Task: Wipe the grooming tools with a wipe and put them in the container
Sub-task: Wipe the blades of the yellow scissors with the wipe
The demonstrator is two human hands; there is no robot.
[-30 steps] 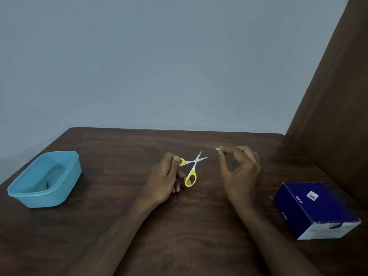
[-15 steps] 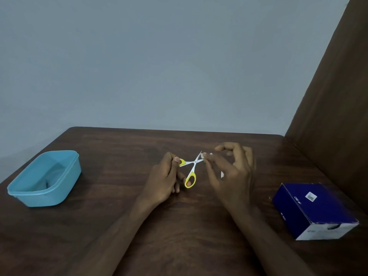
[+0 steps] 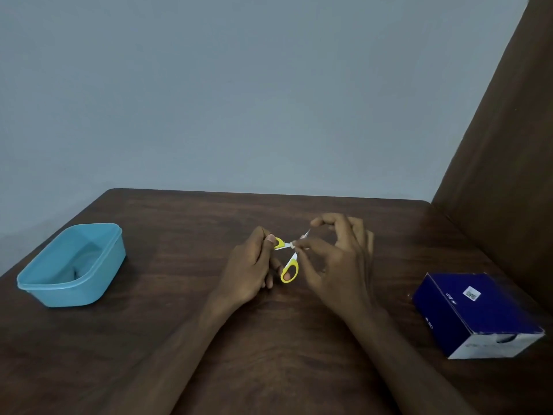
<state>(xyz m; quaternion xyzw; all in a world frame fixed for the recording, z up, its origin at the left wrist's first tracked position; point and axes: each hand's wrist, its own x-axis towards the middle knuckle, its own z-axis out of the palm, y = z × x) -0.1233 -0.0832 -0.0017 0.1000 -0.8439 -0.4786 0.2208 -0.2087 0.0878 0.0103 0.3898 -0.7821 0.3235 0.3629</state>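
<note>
Yellow-handled small scissors [image 3: 288, 259] sit at the middle of a dark wooden tabletop [image 3: 179, 339], held open in an X. The left hand [image 3: 250, 271] grips them, thumb on one yellow loop and a finger through the other. The right hand [image 3: 335, 265] pinches a tiny white wipe [image 3: 292, 244] between thumb and forefinger, pressed where the blades cross, its other fingers arched above the tips. Judging by this, the scissors are mid-wipe and not yet stored. A light blue plastic container [image 3: 71, 265] stands well apart, near the tabletop's left edge; something dark lies at its bottom, too dim to identify, possibly a tool already cleaned. A dark blue cardboard box [image 3: 475, 313] rests near the right edge. No other tools are visible, so finishing the wipe and placing the scissors in the container seems to be what remains.
</note>
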